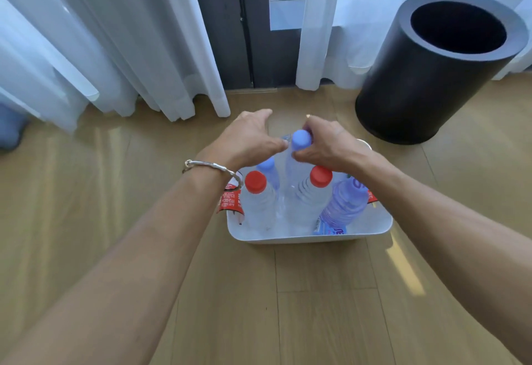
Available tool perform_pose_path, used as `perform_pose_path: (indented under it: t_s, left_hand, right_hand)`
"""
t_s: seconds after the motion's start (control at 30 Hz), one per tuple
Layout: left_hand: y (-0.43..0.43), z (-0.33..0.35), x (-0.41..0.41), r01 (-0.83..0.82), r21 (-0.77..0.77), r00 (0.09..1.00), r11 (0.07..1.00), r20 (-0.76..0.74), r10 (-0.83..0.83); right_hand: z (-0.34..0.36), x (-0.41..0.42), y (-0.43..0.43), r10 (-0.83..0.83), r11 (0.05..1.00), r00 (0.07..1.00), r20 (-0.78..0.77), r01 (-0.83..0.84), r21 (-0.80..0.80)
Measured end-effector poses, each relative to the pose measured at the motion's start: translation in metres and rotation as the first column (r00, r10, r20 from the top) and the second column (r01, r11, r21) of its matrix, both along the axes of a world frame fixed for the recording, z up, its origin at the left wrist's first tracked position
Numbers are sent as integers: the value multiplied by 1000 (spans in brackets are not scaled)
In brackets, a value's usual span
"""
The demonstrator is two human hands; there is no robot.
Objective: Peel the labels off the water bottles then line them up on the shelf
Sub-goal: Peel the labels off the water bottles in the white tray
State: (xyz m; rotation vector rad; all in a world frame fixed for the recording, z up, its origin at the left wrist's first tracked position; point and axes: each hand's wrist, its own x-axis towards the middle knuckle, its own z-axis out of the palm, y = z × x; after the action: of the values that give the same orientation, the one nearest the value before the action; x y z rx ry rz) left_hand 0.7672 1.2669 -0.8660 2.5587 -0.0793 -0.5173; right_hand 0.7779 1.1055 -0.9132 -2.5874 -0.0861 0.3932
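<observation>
A white tub on the wood floor holds several clear water bottles. Two have red caps, one behind has a blue cap, and a purple-tinted bottle leans at the right. A taller bottle with a blue cap stands raised at the tub's back. My right hand grips it just under the cap. My left hand touches its neck from the left, fingers mostly straight. Red label pieces hang over the tub's left rim.
A black round bin stands open at the back right. White curtains hang to the floor behind the tub, with a dark door frame between them. A blue thing lies at the far left.
</observation>
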Motion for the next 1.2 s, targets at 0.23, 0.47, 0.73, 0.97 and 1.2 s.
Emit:
perform_pose_path:
  t_s: [0.23,0.47,0.73,0.97,1.2]
  left_hand:
    - [4,-5,-15,89,86,993,992,-87,-82]
    - [11,-5,-13,135,119,985,984,-122,-120]
    - [4,-4,-6,140,96,985,985,-110,-129]
    - [-5,0,-3,79,-20,996,997,-36,-80]
    - [-21,8,3,-3,-374,999,928,28,14]
  right_hand:
    - [-6,2,-1,75,988,983,-166,-96,-121]
    - [-1,3,-4,37,996,981,-191,-51,-70]
    - [2,8,-28,-122,943,992,-32,106,-315]
    - [-2,-4,-44,-228,969,972,64,233,-84]
    - [95,2,-25,-242,968,826,509,167,189]
